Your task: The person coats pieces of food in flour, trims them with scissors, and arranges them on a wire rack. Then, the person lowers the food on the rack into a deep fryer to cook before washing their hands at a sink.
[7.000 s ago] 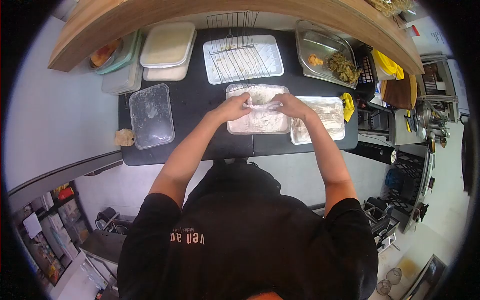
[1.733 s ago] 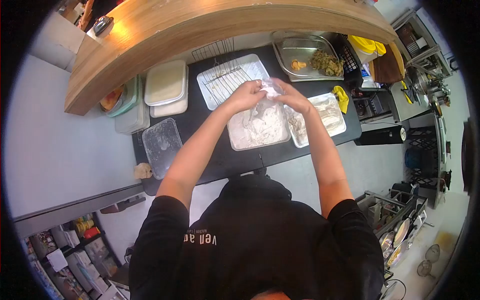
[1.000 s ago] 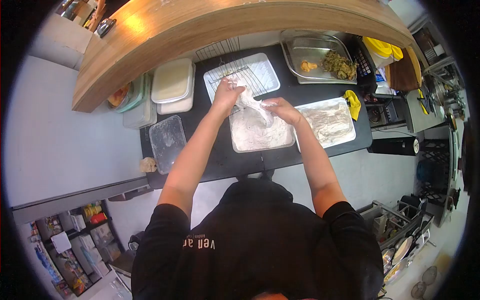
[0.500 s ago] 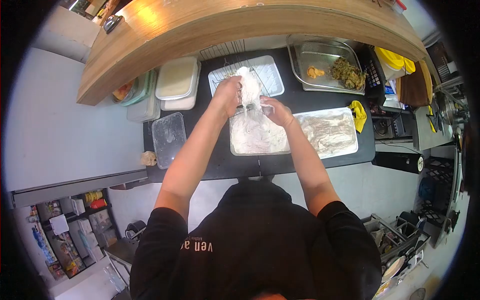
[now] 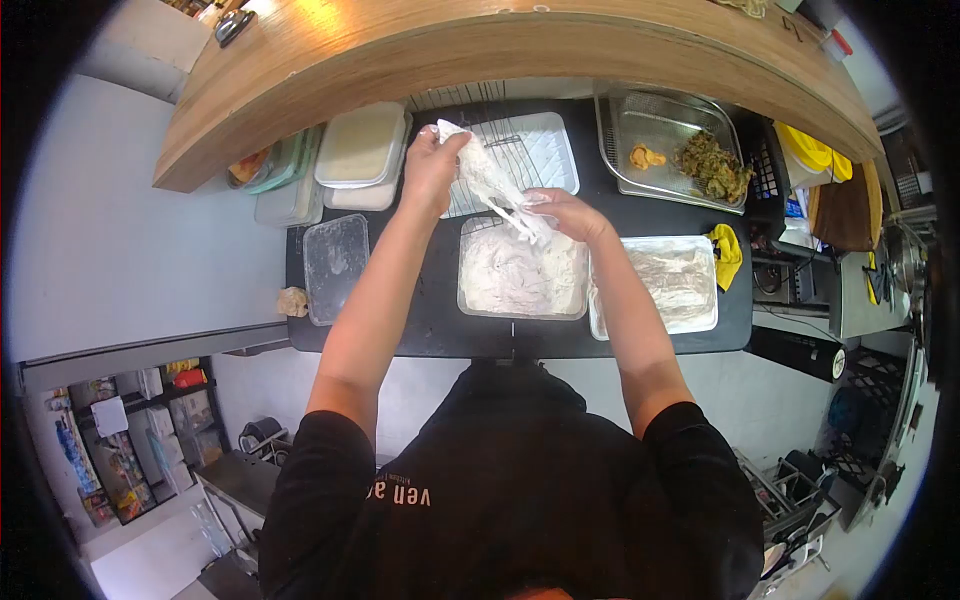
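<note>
A long, limp piece of food [image 5: 484,174], white with flour, is stretched slantwise between my two hands. My left hand [image 5: 434,168] is closed in a pinch on its upper end. At the lower end, my right hand [image 5: 566,213] has its fingers closed on the piece, where thin strands hang down; its exact kind is hidden by the coating. Below it sits a clear tub of flour [image 5: 522,275]. Behind the piece are a wire rack [image 5: 510,160] and a white tray [image 5: 557,150].
To the right lies a white tray of floured pieces [image 5: 665,285] beside a yellow cloth [image 5: 727,258]. A perforated metal tray [image 5: 625,115] holds browned food at the back right. At left are a clear container [image 5: 336,270] and stacked tubs [image 5: 360,145]. A wooden shelf [image 5: 520,50] overhangs the back.
The floured piece has gone from hanging nearly upright to stretched slantwise. My left hand has moved left and up; my right hand has shifted slightly right. The camera view has shifted a little.
</note>
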Available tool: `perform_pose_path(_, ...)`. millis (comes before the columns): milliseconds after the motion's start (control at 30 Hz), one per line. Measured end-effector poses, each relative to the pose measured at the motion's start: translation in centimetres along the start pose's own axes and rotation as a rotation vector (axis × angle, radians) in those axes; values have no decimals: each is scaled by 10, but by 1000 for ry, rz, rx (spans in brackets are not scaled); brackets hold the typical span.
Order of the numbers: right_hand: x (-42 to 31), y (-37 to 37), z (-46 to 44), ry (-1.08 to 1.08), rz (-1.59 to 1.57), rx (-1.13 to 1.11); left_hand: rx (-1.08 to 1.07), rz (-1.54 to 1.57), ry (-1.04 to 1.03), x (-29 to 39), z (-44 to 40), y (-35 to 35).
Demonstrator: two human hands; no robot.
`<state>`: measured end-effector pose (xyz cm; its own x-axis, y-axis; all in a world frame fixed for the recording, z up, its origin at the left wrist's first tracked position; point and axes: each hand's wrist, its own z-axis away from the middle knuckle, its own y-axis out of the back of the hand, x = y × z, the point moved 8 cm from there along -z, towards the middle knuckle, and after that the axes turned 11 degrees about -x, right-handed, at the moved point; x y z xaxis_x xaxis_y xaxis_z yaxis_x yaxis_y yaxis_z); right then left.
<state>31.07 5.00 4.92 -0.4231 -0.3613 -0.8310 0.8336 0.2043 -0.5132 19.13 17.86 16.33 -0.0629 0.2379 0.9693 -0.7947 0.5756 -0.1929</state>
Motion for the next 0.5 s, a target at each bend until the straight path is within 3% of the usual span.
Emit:
perform_pose_path(100,-16,9,6,-33,86,72,32,-3,-88,3,-7,16)
perform_pose_path(167,-13,15,2,-50,75,44,105,-331,-264,21,-2,24)
perform_pose_path(200,-14,15,0,-34,99,48,113,-331,-262,23,0,27)
perform_pose_path(267,-12,13,-2,-19,119,46,86,-765,-326,38,7,20)
perform_pose_path(300,-19,10,-2,31,326,89,90,-767,-322,36,3,29)
perform_pose_path(333,-26,6,-2,84,531,130,-14,-767,-161,19,-8,35)
perform_pose_path(367,-21,6,-6,84,528,125,-117,-762,0,1,-15,40)
perform_pose_path(500,-10,-1,-13,91,658,175,-180,-411,34,16,-2,14)
